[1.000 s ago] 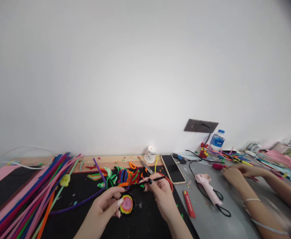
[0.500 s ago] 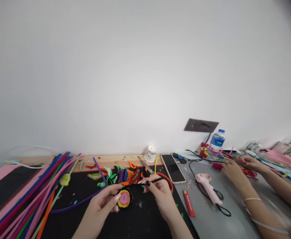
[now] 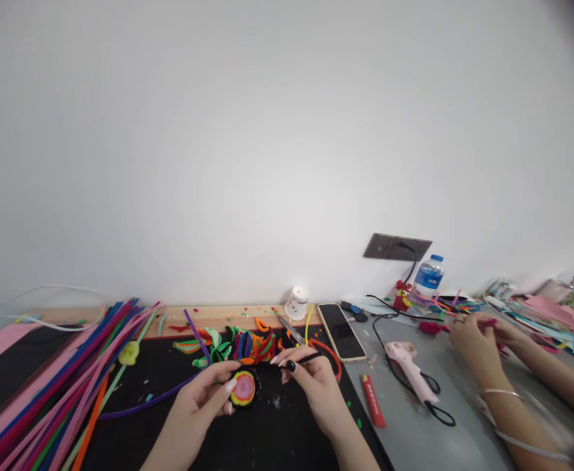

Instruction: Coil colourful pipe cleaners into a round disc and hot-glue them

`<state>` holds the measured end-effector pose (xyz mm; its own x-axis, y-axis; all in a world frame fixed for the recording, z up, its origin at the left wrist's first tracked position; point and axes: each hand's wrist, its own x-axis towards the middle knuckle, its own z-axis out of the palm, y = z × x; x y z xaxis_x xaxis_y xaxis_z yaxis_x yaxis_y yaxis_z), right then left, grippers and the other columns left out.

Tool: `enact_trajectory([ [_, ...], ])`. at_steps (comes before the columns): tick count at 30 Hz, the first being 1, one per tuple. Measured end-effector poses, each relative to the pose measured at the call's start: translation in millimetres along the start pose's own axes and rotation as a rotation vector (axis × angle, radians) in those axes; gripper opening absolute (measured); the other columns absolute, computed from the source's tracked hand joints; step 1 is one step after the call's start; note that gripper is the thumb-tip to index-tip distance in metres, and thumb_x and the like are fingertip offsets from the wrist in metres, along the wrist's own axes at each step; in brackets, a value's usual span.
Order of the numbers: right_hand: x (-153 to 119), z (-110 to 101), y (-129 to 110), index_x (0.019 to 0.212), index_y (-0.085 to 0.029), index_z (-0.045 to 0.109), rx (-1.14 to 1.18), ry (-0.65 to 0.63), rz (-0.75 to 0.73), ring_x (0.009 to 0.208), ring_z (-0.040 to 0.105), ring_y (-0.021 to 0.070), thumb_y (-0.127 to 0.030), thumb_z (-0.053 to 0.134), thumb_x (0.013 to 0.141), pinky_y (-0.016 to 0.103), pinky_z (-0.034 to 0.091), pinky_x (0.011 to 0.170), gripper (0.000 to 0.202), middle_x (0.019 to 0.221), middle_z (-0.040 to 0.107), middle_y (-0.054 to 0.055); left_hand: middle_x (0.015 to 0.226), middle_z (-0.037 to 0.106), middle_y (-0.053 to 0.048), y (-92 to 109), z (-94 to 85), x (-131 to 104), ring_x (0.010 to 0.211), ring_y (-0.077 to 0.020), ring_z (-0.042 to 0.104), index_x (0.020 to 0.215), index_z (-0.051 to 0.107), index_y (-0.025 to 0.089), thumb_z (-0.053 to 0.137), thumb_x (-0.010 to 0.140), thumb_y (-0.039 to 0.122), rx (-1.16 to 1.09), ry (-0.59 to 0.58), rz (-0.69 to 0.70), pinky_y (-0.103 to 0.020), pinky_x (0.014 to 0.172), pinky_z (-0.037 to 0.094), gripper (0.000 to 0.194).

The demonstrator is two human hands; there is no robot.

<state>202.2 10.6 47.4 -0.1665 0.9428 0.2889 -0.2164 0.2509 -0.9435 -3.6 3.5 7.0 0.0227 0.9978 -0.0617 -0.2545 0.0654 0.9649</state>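
Observation:
Between its thumb and fingers, my left hand [image 3: 208, 400] pinches a round fuzzy coil [image 3: 244, 387], pink in the centre with orange and yellow rings and a black outer edge. To its right, my right hand [image 3: 311, 386] holds a black fuzzy strip [image 3: 307, 358] that runs toward the coil. Some of the strip blends into the black mat [image 3: 277, 438] beneath. Behind both hands lies a pile of looped coloured fuzzy pieces [image 3: 248, 345].
Long coloured fuzzy stems [image 3: 66, 386] lie at left. Scissors [image 3: 291, 329], a paper cup [image 3: 296, 304] and a phone [image 3: 342, 332] stand or lie behind. At right are a red box [image 3: 373, 400], a pink glue gun [image 3: 412, 373], a bottle [image 3: 429, 277] and another person's hands [image 3: 483, 333].
The coil and my left fingers have shifted slightly left. My right hand still holds the black strip. The other person's hands have drawn together around something magenta.

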Motion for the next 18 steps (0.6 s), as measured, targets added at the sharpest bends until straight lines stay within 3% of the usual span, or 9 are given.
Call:
enact_trajectory([
  [18, -3.9, 4.3, -3.3, 0.078, -0.02, 0.066, -0.092, -0.058, -0.02, 0.075, 0.061, 0.016, -0.025, 0.061, 0.082, 0.027, 0.046, 0.067, 0.008, 0.086, 0.07, 0.005, 0.082, 0.071, -0.002, 9.0, 6.4, -3.9, 0.062, -0.015, 0.062, 0.088, 0.072, 0.019, 0.078, 0.059, 0.038, -0.07, 0.091, -0.073, -0.024, 0.056, 0.053, 0.035],
])
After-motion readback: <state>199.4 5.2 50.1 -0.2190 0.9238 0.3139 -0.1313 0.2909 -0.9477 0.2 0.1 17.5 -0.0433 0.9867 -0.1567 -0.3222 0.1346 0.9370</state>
